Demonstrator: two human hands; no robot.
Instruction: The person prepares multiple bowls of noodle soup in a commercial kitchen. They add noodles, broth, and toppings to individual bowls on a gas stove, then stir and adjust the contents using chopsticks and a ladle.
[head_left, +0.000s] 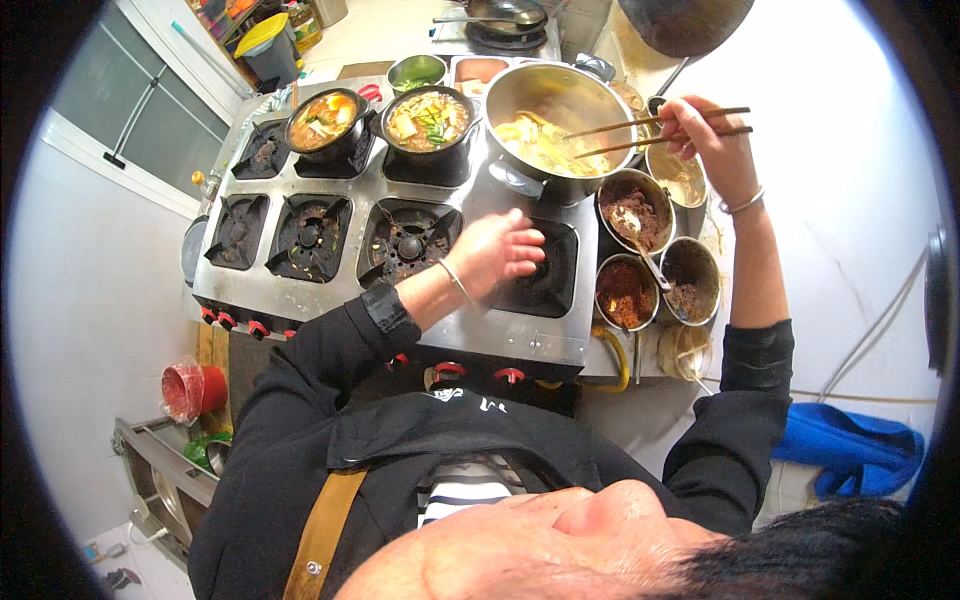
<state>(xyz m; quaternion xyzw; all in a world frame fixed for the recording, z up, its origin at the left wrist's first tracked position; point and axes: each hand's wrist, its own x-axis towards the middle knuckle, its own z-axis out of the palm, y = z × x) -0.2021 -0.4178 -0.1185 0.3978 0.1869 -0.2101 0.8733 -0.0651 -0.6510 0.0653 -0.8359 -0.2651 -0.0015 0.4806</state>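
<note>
My right hand (694, 131) grips a pair of long wooden chopsticks (611, 128). Their tips reach into a large steel pot (574, 94) that holds yellowish food in broth (532, 142). Empty and with its fingers loosely spread, my left hand (502, 251) hovers above the front right burner (555, 289), below the pot's near handle (516, 180). Left of the big pot, two black stoneware bowls hold soup: one with chopped greens and pale pieces (429, 120), the other with an orange-yellow topping (322, 120).
Steel containers of dark paste (637, 206) and red seasoning (626, 292) stand right of the stove (480, 202), a spoon (649, 259) lying across one. Behind are a bowl of greens (417, 73) and red-handled scissors (369, 92). A yellow hose (619, 360) hangs near red-ringed knobs (510, 375).
</note>
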